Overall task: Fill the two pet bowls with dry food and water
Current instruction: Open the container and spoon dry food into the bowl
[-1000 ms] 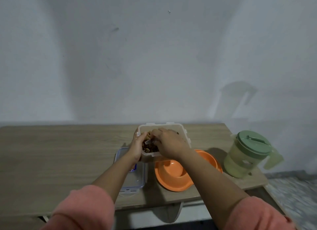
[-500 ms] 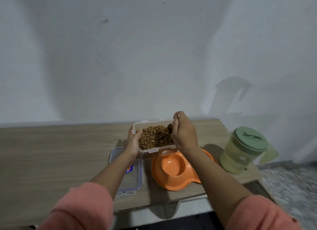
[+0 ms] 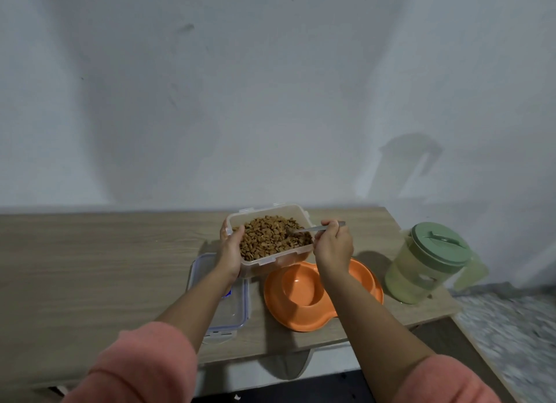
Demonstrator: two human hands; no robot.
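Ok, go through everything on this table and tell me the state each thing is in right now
Food container: open, tilted, full of kibble, held off the table.
Container lid: off, flat on the table.
Spoon: in the kibble.
Double pet bowl: visible left well empty; right well hidden.
Pitcher: upright, lid on.
Left hand: grips the container.
Right hand: holds the spoon.

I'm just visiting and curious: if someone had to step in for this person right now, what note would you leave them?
Left hand grips the tilted kibble container, held above the table.
Right hand holds a metal spoon, its tip in the kibble.
The orange double pet bowl sits just below; its visible well is empty, the other is hidden by the arm.
The container's lid lies left of it; the green-lidded pitcher stands at right.
Done: container opened.
Left: spoon in food, pour water.
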